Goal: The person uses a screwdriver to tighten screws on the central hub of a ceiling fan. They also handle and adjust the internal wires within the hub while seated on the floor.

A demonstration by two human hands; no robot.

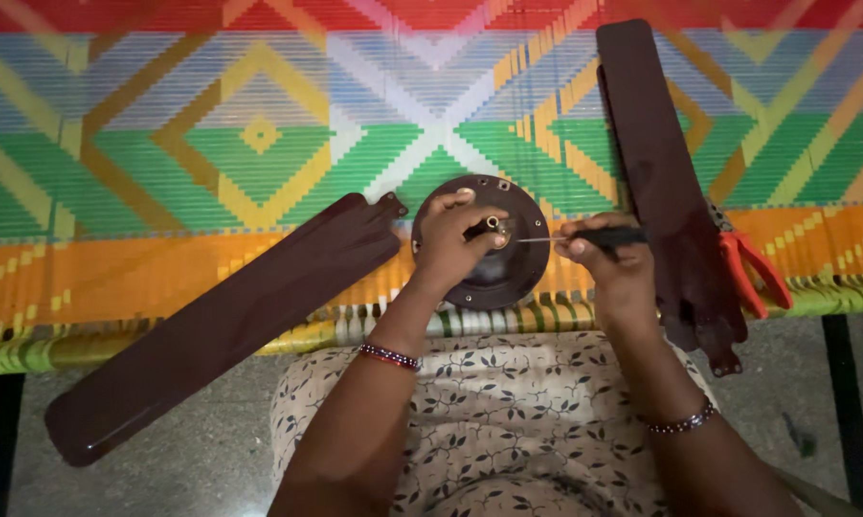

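Fan motor [508, 278], round, dark brown, blade [230, 321] attached

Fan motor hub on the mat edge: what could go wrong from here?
1. The screwdriver tip could slip off the shaft toward the left hand fingers steadying it.
2. The fan motor hub sits near the mat edge and might slide off.
3. The attached blade overhangs the floor and could lever the hub.
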